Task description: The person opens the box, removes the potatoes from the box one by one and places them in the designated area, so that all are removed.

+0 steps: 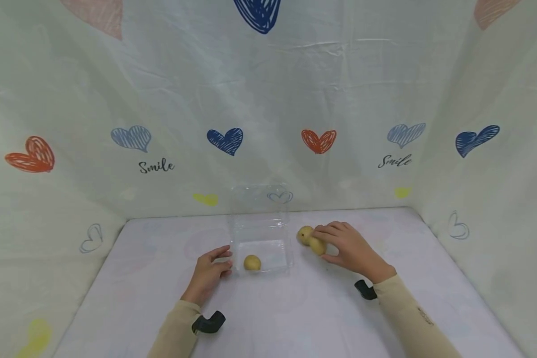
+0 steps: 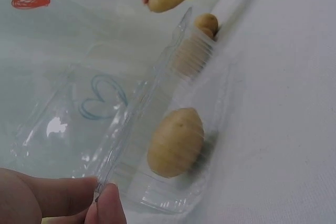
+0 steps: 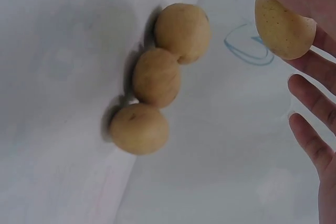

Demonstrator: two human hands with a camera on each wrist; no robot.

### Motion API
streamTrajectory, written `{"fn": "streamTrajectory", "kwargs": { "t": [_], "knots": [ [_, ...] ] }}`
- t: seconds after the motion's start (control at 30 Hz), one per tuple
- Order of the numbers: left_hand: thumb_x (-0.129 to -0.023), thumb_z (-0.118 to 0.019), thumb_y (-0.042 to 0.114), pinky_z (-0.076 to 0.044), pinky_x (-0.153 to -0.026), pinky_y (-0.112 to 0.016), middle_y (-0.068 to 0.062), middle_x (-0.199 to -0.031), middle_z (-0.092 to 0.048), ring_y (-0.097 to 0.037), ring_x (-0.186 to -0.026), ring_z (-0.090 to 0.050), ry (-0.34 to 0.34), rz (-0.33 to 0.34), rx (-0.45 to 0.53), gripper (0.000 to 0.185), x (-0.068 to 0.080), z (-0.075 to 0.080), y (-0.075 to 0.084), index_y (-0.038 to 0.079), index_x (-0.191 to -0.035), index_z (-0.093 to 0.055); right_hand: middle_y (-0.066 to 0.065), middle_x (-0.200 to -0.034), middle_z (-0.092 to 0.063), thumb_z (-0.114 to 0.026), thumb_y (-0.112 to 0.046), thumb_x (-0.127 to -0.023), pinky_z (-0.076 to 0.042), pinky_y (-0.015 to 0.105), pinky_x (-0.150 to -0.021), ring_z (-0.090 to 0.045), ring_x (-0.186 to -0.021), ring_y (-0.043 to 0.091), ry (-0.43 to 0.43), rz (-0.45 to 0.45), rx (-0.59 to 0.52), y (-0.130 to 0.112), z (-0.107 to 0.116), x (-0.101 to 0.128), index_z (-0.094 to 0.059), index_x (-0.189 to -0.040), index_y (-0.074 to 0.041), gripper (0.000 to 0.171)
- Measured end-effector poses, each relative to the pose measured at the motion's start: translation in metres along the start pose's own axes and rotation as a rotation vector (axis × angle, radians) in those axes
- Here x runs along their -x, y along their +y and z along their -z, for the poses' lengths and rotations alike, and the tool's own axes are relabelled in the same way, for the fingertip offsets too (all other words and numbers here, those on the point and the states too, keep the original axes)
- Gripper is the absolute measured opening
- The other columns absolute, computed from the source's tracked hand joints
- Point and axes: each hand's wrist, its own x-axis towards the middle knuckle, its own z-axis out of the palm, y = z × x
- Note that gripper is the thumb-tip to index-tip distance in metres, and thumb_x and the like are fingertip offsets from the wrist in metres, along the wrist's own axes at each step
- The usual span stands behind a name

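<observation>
A clear plastic clamshell box [image 1: 275, 256] stands with its lid raised at the back, one potato [image 1: 252, 262] lying inside near the front left. At its left side, my left hand [image 1: 209, 274] pinches the rim between thumb and fingers, as the left wrist view shows closely. My right hand [image 1: 346, 248], to the right of the box, holds a potato [image 3: 283, 22] between thumb and fingers, lifted off the table. Three more potatoes [image 3: 156, 77] sit in a touching row on the table in the right wrist view; the head view shows one potato [image 1: 304, 234], the others hidden behind my hand.
A white-covered table [image 1: 259, 318] runs back to a pale curtain [image 1: 268, 94] printed with hearts, which also hangs on both sides. The raised lid [image 1: 259, 199] stands close to the back curtain. Black wrist mounts [image 1: 209, 322] stick out from both sleeves.
</observation>
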Motion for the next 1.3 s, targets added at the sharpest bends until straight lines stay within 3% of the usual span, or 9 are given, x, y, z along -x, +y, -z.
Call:
{"fn": "streamTrajectory", "kwargs": {
  "t": [0.33, 1.3],
  "knots": [
    [-0.095, -0.064, -0.012, -0.058, -0.07, -0.022, -0.026, -0.132, -0.061, -0.014, -0.086, -0.063, 0.004, 0.003, 0.015, 0.049, -0.002, 0.001, 0.0, -0.009, -0.144, -0.058, 0.003, -0.123, -0.074, -0.101, -0.018, -0.068, -0.055, 0.048, -0.092, -0.065, -0.108, 0.024, 0.01, -0.066, 0.009, 0.009, 0.004, 0.019, -0.074, -0.127, -0.008, 0.065],
    [-0.096, -0.065, -0.011, -0.059, -0.072, -0.024, -0.025, -0.132, -0.061, -0.015, -0.087, -0.064, -0.001, 0.021, 0.004, 0.049, 0.0, 0.001, 0.004, -0.007, -0.144, -0.058, 0.016, -0.121, -0.075, -0.098, -0.014, -0.069, -0.055, 0.058, -0.083, -0.067, -0.104, 0.037, 0.025, -0.318, 0.048, 0.047, 0.009, 0.055, -0.074, -0.125, -0.002, 0.062]
  ]
}}
